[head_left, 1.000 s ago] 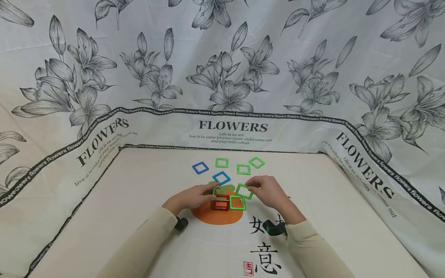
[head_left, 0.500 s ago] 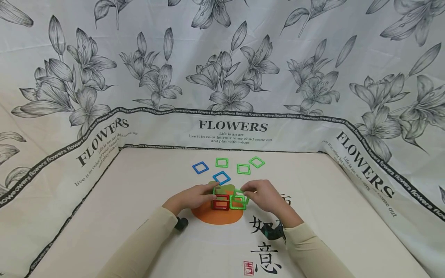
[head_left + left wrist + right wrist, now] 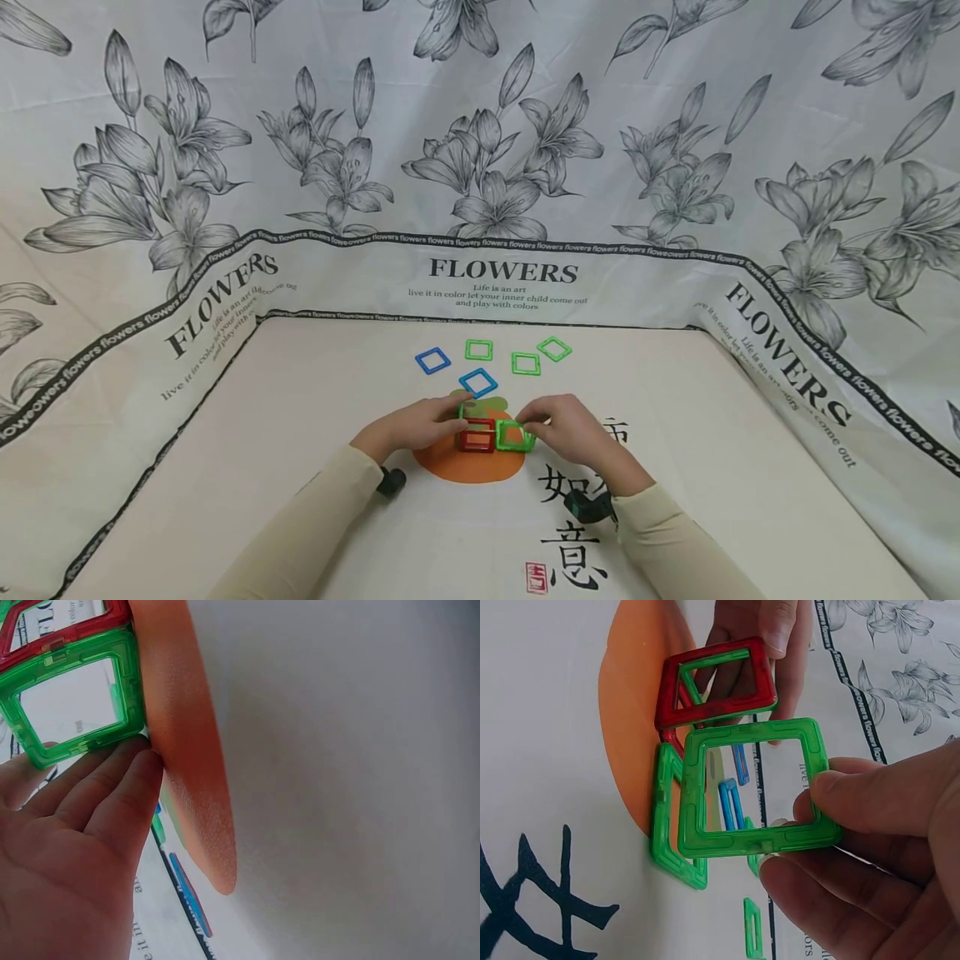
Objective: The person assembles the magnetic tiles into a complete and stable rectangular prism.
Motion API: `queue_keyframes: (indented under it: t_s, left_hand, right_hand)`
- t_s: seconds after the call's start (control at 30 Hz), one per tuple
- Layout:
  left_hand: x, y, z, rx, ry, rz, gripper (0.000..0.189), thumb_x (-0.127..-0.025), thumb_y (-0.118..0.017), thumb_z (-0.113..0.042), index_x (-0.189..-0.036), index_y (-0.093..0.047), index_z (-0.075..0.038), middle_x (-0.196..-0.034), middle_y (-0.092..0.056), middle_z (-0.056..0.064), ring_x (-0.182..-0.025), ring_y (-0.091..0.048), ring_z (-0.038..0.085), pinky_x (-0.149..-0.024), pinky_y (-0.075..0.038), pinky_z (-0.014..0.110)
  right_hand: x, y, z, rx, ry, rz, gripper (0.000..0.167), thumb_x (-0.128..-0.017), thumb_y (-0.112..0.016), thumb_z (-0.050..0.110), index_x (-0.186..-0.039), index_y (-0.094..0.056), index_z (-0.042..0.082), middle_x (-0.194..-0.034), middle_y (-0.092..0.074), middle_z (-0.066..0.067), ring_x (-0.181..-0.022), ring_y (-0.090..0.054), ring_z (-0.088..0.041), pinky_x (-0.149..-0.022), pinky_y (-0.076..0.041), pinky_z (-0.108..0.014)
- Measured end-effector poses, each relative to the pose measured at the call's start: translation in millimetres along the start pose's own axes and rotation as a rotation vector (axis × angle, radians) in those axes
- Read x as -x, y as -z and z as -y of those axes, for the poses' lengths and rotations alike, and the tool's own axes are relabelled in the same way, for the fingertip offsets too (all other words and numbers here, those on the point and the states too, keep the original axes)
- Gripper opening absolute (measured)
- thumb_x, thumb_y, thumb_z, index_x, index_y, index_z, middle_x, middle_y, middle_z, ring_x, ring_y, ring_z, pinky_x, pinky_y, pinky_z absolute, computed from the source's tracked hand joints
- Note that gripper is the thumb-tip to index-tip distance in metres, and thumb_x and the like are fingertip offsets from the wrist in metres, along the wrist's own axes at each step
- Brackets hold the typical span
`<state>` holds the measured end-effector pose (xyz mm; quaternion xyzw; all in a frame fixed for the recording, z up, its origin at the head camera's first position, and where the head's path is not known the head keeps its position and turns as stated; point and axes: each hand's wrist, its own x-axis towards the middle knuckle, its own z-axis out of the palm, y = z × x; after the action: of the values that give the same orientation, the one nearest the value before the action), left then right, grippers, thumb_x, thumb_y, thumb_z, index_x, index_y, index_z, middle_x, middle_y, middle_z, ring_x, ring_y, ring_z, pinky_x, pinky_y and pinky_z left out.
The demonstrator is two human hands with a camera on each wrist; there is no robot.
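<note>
In the right wrist view my right hand pinches a square green magnetic tile by one edge, thumb on one face and fingers on the other. That tile hovers close to another green tile, which lies beside the red tiles. My left hand holds the left side of the red-and-green tile cluster. Its long fingers lie along the edge of a standing green tile; its thumb touches the cluster in the right wrist view. An orange shape with a green top lies under the cluster.
Beyond the hands lie two blue tiles and three green tiles. Black characters and a red seal mark are on the white surface. Flower-printed cloth rises at the back and sides.
My right hand has moved left and slightly nearer, bringing its green tile down to the green tile beside the red ones. My left hand has stayed in place.
</note>
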<state>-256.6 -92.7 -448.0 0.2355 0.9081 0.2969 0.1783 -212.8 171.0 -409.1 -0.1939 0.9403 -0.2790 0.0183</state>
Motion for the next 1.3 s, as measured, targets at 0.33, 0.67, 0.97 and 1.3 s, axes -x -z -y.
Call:
queue_keyframes:
  t_s: [0.33,0.67,0.97,1.3]
  left_hand:
    - [-0.4,0.5,-0.3,-0.007,-0.004,0.003,0.060,-0.097,-0.048,-0.049,-0.152,-0.032,-0.030,-0.151,-0.043,0.001,-0.141,-0.038,0.027,-0.114,-0.033,0.053]
    - [-1.3,0.6,0.1,-0.015,0.001,0.003,0.059,-0.097,-0.048,-0.049,-0.152,-0.032,-0.030,-0.152,-0.043,0.002,-0.142,-0.037,0.027,-0.115,-0.032,0.053]
    - [-1.9,-0.3,0.4,-0.015,-0.010,-0.002,0.060,-0.097,-0.048,-0.049,-0.152,-0.033,-0.027,-0.151,-0.044,0.003,-0.141,-0.038,0.028,-0.114,-0.033,0.054]
    - [-1.2,0.2,0.5,-0.020,-0.008,-0.004,0.059,-0.098,-0.048,-0.047,-0.152,-0.033,-0.028,-0.151,-0.044,0.003,-0.141,-0.038,0.028,-0.114,-0.033,0.054]
  right_hand:
    - [3.4,-4.3,0.9,0.020,0.039,0.014,0.012,-0.090,-0.067,0.012,-0.098,-0.075,0.015,-0.093,-0.072,0.007,-0.084,-0.062,-0.007,-0.076,-0.055,-0.029]
    - [3.7,-6.3,0.7,0.026,0.046,0.023,0.012,-0.090,-0.068,0.012,-0.099,-0.075,0.014,-0.093,-0.072,0.006,-0.085,-0.062,-0.008,-0.079,-0.057,-0.033]
    - [3.4,-7.5,-1.4,0.031,0.042,0.030,0.012,-0.090,-0.068,0.012,-0.097,-0.075,0.017,-0.092,-0.071,0.008,-0.084,-0.061,-0.007,-0.077,-0.055,-0.030]
    - [3.0,-9.8,-3.5,0.016,0.050,0.017,0.012,-0.090,-0.067,0.011,-0.097,-0.075,0.015,-0.092,-0.072,0.006,-0.084,-0.062,-0.008,-0.077,-0.056,-0.030]
